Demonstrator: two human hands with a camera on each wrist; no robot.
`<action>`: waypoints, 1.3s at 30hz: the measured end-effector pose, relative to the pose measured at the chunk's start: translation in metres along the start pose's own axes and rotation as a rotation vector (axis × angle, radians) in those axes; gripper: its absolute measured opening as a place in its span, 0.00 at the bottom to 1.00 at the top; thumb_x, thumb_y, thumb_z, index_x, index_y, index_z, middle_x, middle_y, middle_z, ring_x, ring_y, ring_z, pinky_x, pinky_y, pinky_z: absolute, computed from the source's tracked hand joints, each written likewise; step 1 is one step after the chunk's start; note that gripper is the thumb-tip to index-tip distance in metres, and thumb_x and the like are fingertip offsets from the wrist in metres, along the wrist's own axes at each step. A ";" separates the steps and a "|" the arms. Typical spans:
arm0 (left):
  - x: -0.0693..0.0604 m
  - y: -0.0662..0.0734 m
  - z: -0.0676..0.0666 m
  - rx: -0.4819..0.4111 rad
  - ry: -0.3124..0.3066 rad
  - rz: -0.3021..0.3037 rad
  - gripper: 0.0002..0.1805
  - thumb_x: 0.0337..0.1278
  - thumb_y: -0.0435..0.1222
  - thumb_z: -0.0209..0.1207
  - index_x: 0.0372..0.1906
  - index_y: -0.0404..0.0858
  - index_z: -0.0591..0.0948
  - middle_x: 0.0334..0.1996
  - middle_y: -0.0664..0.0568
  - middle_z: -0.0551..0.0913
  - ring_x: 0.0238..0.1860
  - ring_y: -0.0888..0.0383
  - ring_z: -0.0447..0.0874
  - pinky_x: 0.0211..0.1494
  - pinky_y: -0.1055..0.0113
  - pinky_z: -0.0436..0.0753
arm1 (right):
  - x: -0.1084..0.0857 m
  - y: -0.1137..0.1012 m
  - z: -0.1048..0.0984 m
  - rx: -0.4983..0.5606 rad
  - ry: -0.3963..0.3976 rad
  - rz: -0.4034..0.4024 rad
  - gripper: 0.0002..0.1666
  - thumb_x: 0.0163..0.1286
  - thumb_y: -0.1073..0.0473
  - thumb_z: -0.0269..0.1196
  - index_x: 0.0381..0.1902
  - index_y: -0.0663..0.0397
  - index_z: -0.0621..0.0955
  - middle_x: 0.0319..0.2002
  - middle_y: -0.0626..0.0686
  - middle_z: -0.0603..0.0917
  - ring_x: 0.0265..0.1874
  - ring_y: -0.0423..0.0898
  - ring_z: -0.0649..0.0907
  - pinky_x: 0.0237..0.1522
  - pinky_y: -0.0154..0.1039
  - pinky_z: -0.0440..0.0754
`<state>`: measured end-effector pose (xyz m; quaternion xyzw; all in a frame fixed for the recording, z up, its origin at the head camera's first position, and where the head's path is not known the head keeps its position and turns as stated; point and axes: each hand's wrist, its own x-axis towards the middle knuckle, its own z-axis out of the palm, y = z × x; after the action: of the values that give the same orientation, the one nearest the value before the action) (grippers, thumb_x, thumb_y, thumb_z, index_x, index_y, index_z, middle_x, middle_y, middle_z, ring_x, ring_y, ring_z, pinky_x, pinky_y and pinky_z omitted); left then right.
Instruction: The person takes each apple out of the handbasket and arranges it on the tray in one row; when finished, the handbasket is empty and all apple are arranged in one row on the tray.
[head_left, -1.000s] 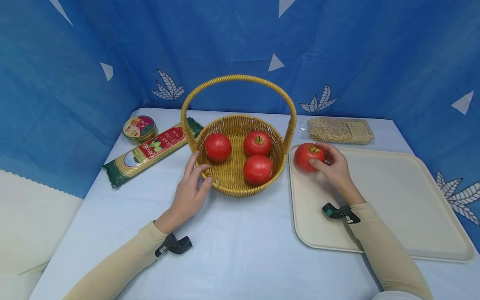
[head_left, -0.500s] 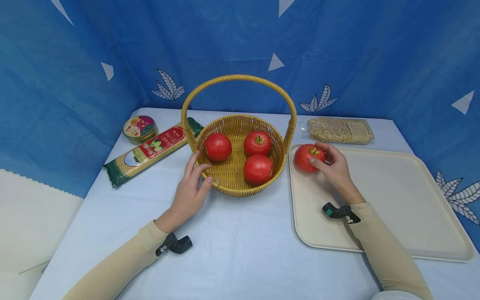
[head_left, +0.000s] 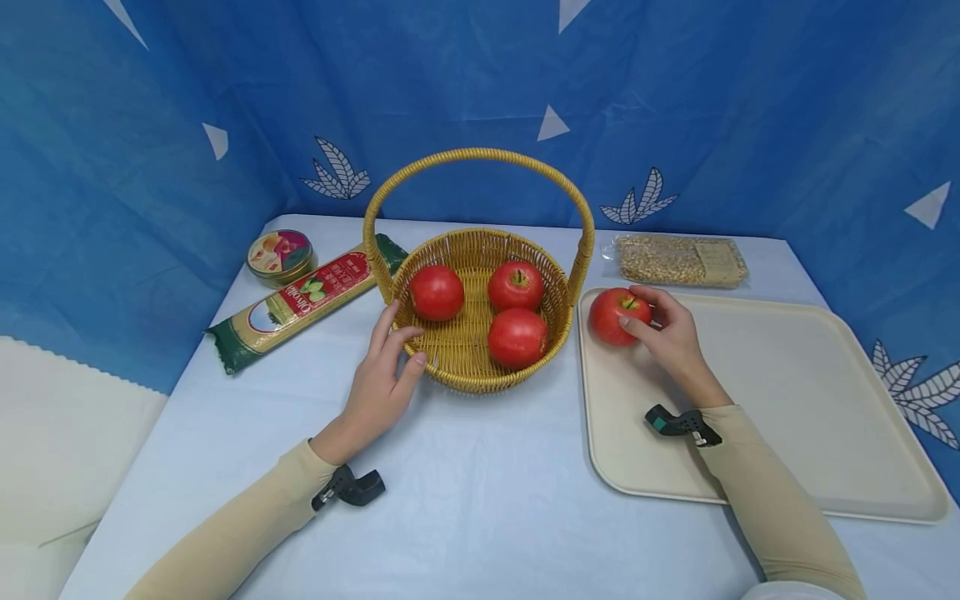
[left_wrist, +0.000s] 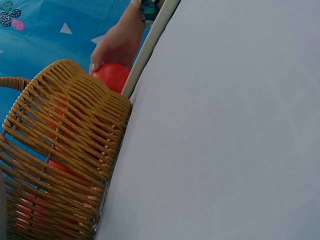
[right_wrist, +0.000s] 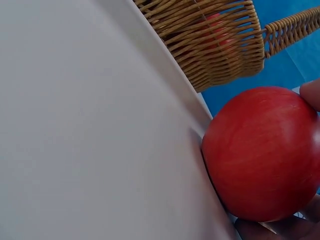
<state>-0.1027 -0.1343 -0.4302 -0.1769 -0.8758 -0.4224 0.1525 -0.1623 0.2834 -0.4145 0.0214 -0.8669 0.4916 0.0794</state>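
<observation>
A yellow wicker basket with a tall handle holds three red apples, one at the left and two at the right. My left hand rests its relaxed fingers on the basket's front left rim. On the left part of the beige tray sits a fourth apple, and my right hand grips it between thumb and fingers. In the right wrist view that apple touches the tray's surface, with fingertips round its far side.
Left of the basket lie a long pasta packet, its end by the basket, and a round tin. Behind the tray is a bag of grains. A blue curtain hangs along the back.
</observation>
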 end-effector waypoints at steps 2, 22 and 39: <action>0.000 0.000 0.000 -0.002 0.000 0.001 0.19 0.73 0.41 0.54 0.61 0.34 0.75 0.81 0.38 0.55 0.75 0.36 0.66 0.61 0.37 0.78 | 0.000 0.000 0.000 -0.003 0.003 0.005 0.32 0.69 0.60 0.67 0.69 0.60 0.74 0.67 0.61 0.77 0.50 0.31 0.75 0.50 0.18 0.73; -0.001 -0.001 0.000 -0.012 0.001 0.010 0.19 0.73 0.41 0.54 0.60 0.33 0.76 0.80 0.37 0.54 0.75 0.35 0.64 0.63 0.37 0.77 | -0.002 -0.003 -0.002 -0.033 -0.007 0.016 0.33 0.70 0.58 0.67 0.70 0.57 0.72 0.69 0.60 0.76 0.60 0.44 0.77 0.57 0.25 0.77; 0.000 -0.001 0.000 -0.007 0.004 0.013 0.19 0.73 0.40 0.54 0.60 0.34 0.76 0.80 0.38 0.55 0.74 0.35 0.67 0.59 0.38 0.79 | -0.025 -0.102 -0.001 -0.260 -0.058 -0.614 0.29 0.53 0.64 0.75 0.55 0.60 0.84 0.58 0.61 0.85 0.59 0.53 0.83 0.53 0.30 0.82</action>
<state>-0.1031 -0.1344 -0.4309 -0.1822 -0.8729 -0.4248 0.1564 -0.1255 0.2308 -0.3316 0.2852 -0.8773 0.3293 0.2014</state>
